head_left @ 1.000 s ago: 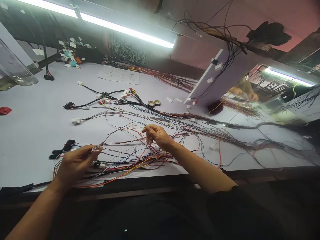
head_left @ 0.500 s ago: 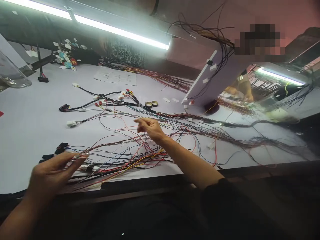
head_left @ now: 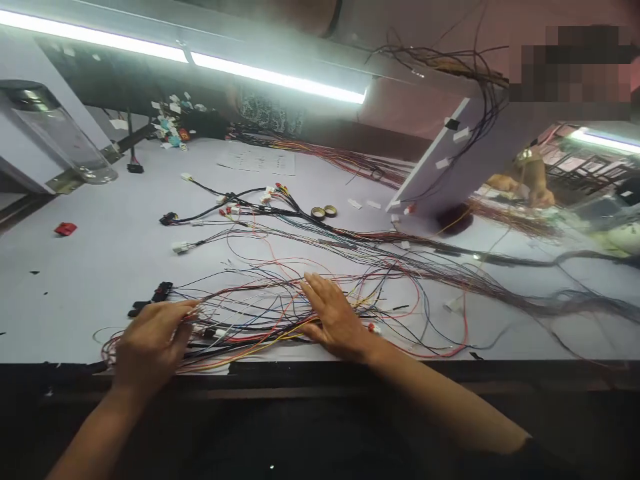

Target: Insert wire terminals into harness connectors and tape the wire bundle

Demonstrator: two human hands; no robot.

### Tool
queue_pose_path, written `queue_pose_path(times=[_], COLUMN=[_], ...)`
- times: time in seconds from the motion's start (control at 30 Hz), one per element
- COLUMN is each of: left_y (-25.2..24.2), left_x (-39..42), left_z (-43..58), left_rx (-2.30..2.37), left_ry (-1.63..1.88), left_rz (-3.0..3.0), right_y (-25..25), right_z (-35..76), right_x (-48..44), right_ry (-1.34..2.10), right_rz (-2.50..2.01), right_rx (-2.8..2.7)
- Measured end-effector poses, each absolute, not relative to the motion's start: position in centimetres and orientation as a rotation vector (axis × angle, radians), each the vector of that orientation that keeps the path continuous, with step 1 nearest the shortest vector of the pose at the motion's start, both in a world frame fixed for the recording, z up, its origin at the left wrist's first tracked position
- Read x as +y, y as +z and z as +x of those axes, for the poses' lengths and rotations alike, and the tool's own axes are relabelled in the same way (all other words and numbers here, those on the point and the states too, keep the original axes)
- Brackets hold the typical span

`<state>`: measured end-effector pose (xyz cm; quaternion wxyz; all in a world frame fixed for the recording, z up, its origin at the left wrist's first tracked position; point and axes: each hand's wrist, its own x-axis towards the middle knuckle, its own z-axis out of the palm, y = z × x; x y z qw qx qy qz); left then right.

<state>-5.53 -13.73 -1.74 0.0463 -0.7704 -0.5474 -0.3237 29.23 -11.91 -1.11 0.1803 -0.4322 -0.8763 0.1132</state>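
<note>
My left hand [head_left: 153,337] pinches the ends of several thin wires [head_left: 235,288] between thumb and fingertips, near the table's front edge. My right hand [head_left: 334,320] lies flat, fingers stretched out, over the loose bundle of red, black, blue and yellow wires [head_left: 270,340]. Beyond my left hand are black connectors [head_left: 161,292] joined to some of these wires. A white connector with black tape [head_left: 215,333] sits just right of my left fingers. Close to my right wrist is a small red and white connector [head_left: 374,329].
Farther back lies a taped black harness [head_left: 295,212] with a white connector [head_left: 183,247] nearby. Two tape rolls [head_left: 324,212], a paper sheet [head_left: 257,161], a clear bottle [head_left: 70,137] and a red piece [head_left: 65,229] are around. Beyond an upright panel [head_left: 430,150], another person's hands [head_left: 523,190] work.
My right hand has come down toward the front edge and flattened onto the wires, its fingers now straight instead of curled. My left hand keeps its pinch. The view has shifted left.
</note>
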Motion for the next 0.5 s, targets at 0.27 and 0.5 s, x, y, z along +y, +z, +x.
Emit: queue_pose_path(times=[0.27, 0.5], left_y=[-2.2, -2.1], left_x=[-13.7, -13.9], left_z=[-3.0, -3.2], left_rx=[-1.802, -1.791], left_ry=[-0.76, -0.621], left_rz=[-2.383, -2.317], right_y=[-5.5, -7.6], right_z=[29.8, 31.8], right_x=[-13.6, -10.0], right_ry=[-0.15, -0.204], right_rz=[-1.174, -1.032], right_rx=[-2.554, -2.421])
